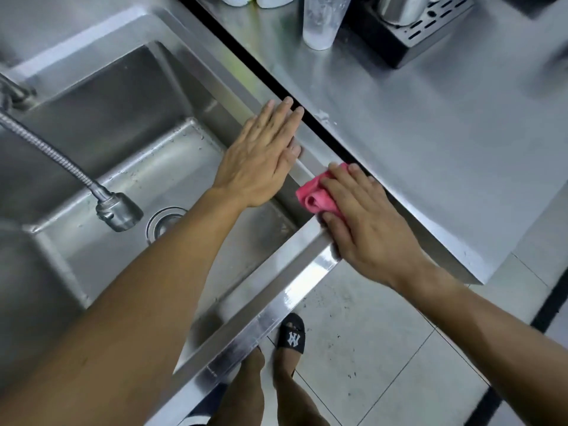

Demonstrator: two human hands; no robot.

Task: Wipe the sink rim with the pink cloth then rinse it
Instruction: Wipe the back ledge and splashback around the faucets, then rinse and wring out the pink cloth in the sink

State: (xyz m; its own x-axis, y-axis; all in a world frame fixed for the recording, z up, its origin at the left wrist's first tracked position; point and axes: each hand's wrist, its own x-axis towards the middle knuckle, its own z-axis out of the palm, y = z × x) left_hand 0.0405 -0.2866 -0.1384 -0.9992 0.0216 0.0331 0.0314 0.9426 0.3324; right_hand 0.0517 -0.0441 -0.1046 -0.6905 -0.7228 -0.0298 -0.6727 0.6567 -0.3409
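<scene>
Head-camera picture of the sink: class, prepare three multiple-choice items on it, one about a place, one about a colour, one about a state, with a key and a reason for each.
1. Where is the cloth?
A. On the sink rim at its corner by the counter
B. In the basin by the drain
C. On the floor tiles

2. What colour is the cloth?
A. Blue
B. Pink
C. White

3. What is the left hand doing?
A. Gripping the faucet sprayer
B. Holding the clear cup
C. Lying open and flat, fingers together, over the sink's side edge

Key:
1 A, the right hand presses the cloth on the rim's corner.
2 B, the bunched cloth under that hand is pink.
3 C, the palm faces down and holds nothing.
</scene>
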